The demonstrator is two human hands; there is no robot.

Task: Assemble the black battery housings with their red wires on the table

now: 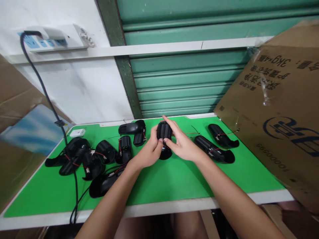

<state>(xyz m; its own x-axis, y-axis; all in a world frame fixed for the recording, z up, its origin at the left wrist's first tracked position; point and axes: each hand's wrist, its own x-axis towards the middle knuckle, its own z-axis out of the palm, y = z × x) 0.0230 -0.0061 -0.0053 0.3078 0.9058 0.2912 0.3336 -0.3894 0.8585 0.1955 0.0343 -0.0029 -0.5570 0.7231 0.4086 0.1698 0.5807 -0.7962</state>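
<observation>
Near the middle of the green table (169, 186), a black ribbed plastic part (163, 130) is held between both hands. My left hand (152, 147) grips its left side, thumb at the lower edge. Along its right side lies my right hand (179, 141), with its thumb at the bottom and fingers stretched up behind. A rounded glossy black piece (165, 153) shows just below the thumbs; whether it joins the held part I cannot tell.
Several black parts with red wires (92, 162) lie on the left, and two more (214, 149) on the right. A black cable (45, 86) hangs from a power strip (54, 39). A large cardboard box (281, 109) stands right. A white adapter (77, 133) sits back left.
</observation>
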